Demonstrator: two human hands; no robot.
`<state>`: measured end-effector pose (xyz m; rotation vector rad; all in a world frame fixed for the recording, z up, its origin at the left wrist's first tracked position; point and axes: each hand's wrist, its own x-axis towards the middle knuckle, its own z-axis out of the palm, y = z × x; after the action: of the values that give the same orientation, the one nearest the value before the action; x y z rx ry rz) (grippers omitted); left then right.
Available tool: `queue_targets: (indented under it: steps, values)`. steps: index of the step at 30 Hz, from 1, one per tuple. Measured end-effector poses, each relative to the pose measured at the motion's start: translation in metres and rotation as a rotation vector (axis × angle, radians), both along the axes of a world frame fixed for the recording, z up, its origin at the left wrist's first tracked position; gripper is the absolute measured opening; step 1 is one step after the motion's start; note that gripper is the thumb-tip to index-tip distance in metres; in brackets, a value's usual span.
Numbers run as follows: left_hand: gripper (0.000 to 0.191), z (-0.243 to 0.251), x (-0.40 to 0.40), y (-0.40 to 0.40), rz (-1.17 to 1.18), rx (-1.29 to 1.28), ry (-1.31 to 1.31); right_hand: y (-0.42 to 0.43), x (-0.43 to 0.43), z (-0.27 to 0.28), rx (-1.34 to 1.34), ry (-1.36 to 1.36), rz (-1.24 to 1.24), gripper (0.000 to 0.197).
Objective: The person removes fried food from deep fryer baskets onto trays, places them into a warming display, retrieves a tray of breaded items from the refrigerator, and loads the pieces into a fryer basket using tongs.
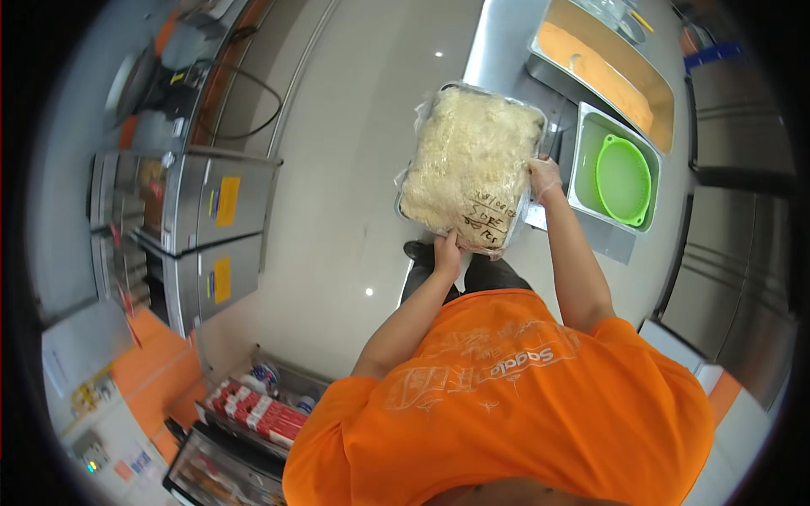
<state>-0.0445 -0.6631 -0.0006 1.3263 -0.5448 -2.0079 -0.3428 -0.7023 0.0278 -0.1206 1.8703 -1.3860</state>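
Observation:
I hold a wide metal tray (399,203) heaped with a pale, crumbly food (478,148) that looks shredded or grated. Clear plastic film covers the top and bears handwriting in dark marker near the corner closest to me. My left hand (448,255) grips the near edge, its thumb on the film. On the right side, my right hand (545,177), in a clear plastic glove, clasps the rim. The fingers of both hands are partly hidden under the tray.
To the right, a steel worktable (500,47) carries a deep pan (661,120) of orange food and a smaller pan (577,171) with a green strainer (623,180). Steel refrigerated drawers (231,209) stand left. Red-and-white packs (259,411) sit on a low shelf at lower left.

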Motion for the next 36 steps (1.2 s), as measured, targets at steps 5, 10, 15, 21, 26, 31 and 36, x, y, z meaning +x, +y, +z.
queue_targets:
  steps: [5, 10, 15, 21, 26, 31, 36]
  values:
    - [0.024, -0.008, 0.017, -0.021, -0.182, 0.186, 0.182, 0.019, -0.008, -0.017, 0.400, 0.570, 0.426, 0.040]
    - [0.021, -0.034, 0.023, -0.037, -0.384, 0.210, 0.301, 0.009, 0.050, 0.049, 0.659, 0.582, 0.153, 0.047]
    - [0.045, -0.006, -0.005, -0.065, -0.819, 0.136, 0.452, 0.028, 0.104, 0.104, 0.658, 0.672, -0.020, 0.034]
    - [0.043, 0.038, 0.019, -0.093, -1.009, 0.220, 0.232, 0.100, 0.177, 0.068, 0.594, 0.652, -0.026, 0.045]
    - [0.053, 0.081, 0.061, -0.145, -0.836, -0.572, -0.567, 0.092, 0.177, 0.046, 0.652, 0.536, -0.011, 0.059]
    - [0.040, 0.055, 0.028, -0.222, -0.645, -1.242, -0.737, 0.110, 0.168, 0.029, 0.649, 0.521, -0.137, 0.048]
    - [0.028, 0.072, 0.006, -0.261, -1.012, -1.056, -0.676, 0.097, 0.145, 0.128, 0.542, 0.605, -0.051, 0.058]
